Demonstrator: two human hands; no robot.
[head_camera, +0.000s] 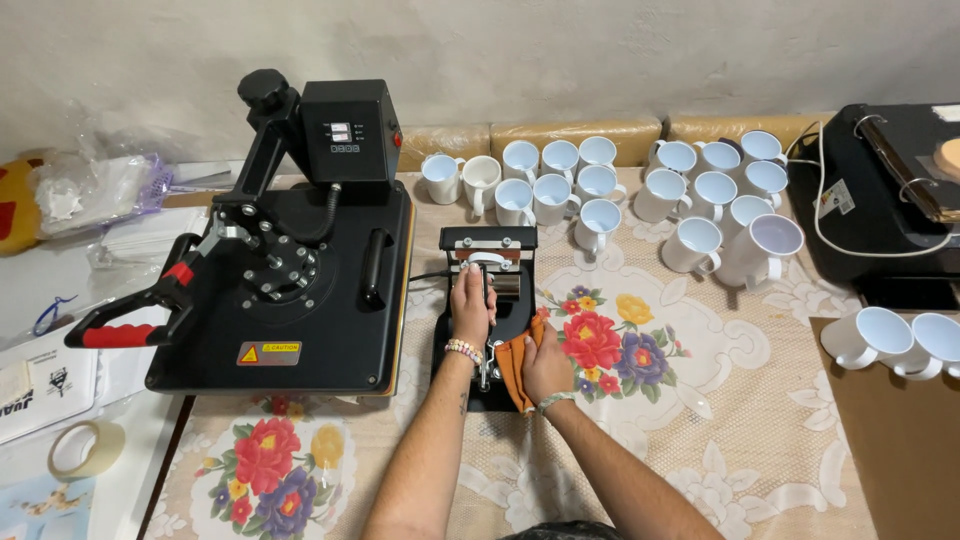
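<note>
On the mug press (487, 262), left hand (471, 300) grips the lever (489, 300); right hand (545, 362) clutches an orange cloth (514, 368), likely mid-clamping; next needs steady pull.

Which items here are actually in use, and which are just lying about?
In use: left hand on mug press handle; right hand holding orange cloth.
Lying about: flat heat press, white mugs, tape roll.

Mug press (489, 300) right of flat press (290, 290)
</note>
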